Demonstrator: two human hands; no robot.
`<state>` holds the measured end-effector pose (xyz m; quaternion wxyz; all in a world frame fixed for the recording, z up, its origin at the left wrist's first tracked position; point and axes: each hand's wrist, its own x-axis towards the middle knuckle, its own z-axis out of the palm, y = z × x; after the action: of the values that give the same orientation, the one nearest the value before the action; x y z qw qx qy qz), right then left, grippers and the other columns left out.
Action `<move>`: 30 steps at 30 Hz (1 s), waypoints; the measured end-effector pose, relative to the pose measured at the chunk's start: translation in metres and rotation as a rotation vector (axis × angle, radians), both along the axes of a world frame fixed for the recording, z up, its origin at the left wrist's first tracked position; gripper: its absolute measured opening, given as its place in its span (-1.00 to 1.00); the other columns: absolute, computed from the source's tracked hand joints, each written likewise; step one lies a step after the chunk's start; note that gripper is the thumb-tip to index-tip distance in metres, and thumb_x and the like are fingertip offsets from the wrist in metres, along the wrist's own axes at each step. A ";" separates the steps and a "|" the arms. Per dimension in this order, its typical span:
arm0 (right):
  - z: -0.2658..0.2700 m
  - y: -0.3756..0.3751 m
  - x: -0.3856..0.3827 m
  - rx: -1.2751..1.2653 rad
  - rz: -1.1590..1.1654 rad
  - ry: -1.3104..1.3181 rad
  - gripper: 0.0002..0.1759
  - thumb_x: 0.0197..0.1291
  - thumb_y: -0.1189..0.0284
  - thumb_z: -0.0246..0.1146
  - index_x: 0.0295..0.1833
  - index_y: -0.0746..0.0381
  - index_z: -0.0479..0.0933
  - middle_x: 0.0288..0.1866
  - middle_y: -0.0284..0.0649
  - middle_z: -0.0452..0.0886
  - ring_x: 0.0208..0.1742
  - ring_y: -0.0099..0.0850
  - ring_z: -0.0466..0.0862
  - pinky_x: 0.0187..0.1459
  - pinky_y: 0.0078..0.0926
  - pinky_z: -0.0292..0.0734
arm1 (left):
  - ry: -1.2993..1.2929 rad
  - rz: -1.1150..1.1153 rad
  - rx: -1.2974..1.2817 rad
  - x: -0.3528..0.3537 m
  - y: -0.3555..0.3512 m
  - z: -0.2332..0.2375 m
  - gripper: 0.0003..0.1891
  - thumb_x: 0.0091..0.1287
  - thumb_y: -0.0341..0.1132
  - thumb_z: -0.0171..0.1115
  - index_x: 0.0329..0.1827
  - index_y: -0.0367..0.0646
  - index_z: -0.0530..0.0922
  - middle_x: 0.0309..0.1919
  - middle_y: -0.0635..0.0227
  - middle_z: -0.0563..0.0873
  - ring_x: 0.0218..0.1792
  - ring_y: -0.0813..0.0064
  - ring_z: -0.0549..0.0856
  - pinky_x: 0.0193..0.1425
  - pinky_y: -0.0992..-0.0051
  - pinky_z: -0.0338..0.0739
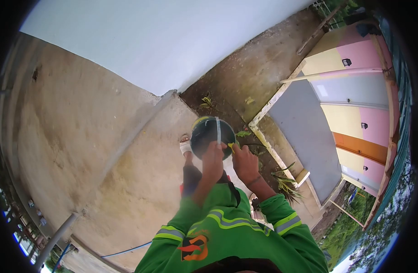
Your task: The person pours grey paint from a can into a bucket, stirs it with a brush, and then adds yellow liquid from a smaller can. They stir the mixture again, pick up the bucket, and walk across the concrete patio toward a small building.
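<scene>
A dark round bucket [200, 140] is in front of my body, seen from above. Across its top runs a pale flat strip [219, 127], and my left hand [212, 160] is closed on the near end of it. Close beside, at the bucket's right rim, my right hand [245, 163] is closed with its fingers pinching a small yellow piece [231, 146]. What kind of thing the yellow piece is, I cannot make out. The two hands are a short way apart. My left fingers hide part of the bucket's near side.
A white wall [163, 41] ends in a corner ahead. Concrete paving [90, 123] spreads to the left. Small plants [206, 102] grow in a soil strip beside the bucket. To the right is a raised grey porch floor [300, 123] with a pale edge, before a pink and yellow building.
</scene>
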<state>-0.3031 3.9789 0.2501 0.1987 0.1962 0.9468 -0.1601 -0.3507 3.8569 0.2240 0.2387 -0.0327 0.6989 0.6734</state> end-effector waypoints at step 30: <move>-0.013 0.022 0.079 -0.098 -0.232 -0.077 -0.70 0.21 0.24 0.19 -0.12 0.27 0.48 -0.30 0.03 0.69 -0.26 -0.04 0.74 -0.22 -0.04 0.60 | 0.165 -0.267 -0.042 0.047 0.052 0.011 -0.74 0.55 -0.27 -0.10 -0.15 -0.21 0.54 -0.59 0.53 0.39 -0.56 0.72 0.32 -0.48 0.58 0.22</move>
<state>-0.2246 4.0006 0.2371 0.2247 0.3002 0.9004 -0.2205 -0.3033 3.9091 0.2352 0.2671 0.1109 0.7282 0.6214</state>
